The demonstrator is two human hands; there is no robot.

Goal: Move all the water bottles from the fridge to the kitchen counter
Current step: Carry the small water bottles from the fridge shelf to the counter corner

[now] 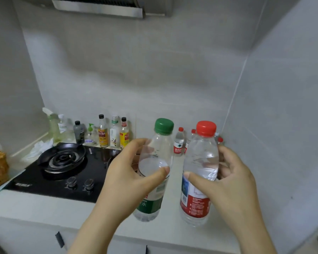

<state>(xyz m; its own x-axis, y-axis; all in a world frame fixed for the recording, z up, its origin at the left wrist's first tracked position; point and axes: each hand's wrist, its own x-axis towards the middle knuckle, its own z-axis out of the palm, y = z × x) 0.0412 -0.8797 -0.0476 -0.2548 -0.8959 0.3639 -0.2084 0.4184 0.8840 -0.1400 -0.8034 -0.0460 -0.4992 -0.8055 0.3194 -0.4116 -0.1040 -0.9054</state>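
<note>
a black gas hob (62,162) sits at nine o'clock on a pale kitchen counter (35,204), with condiment bottles (103,132) behind it at eleven. at six o'clock the left hand (128,176) curls fingers and thumb round the shoulder of a green-capped water bottle (160,143). behind it, at one o'clock, small red-capped bottles (179,142) stand in the back corner. at its three o'clock, the right hand (235,182) grasps a red-capped water bottle (200,156) likewise. whether either base touches the counter is unclear. both bottles look full, so probably weighty, slick and thin-walled; a firm hold on the labelled waist seems steadier.
</note>
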